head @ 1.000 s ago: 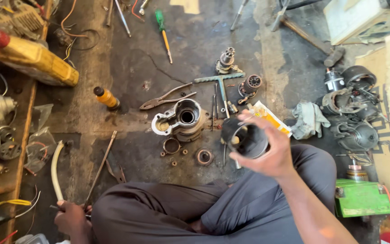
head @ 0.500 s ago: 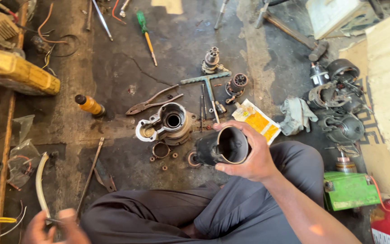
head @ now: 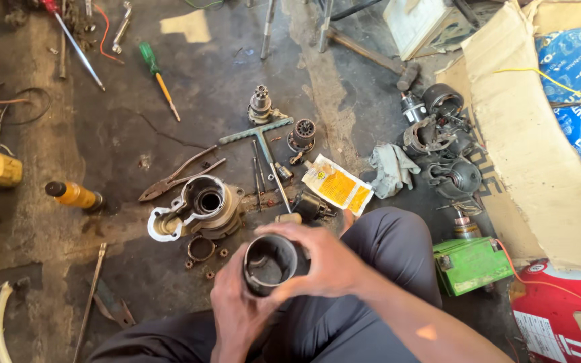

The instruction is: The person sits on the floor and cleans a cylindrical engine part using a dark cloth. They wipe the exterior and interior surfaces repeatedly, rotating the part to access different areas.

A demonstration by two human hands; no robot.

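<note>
Head view, looking down at a seated person's lap and a grimy workshop floor. Both hands close on a dark cylindrical motor housing, open end facing up, held above the knees. The right hand wraps the housing's right wall, thumb across the top rim; the left hand cups it from below and from the left, fingers curled against the wall. Each grip is closed on the housing.

Just beyond the housing, on the floor, lies a metal end casing with a round bore, with a loose ring and small washers beside it. Left of the casing rest a pair of pliers and, farther left, an orange-handled tool. Behind the casing lie a T-handle wrench, a pinion gear assembly and a small round toothed part. A yellow sachet lies just beyond the right knee, a crumpled grey rag to its right, and a cluster of dark motor parts beyond the rag. A green box sits beside the right thigh, next to flattened cardboard. A green-handled screwdriver lies at the far left, well apart from the hands.
</note>
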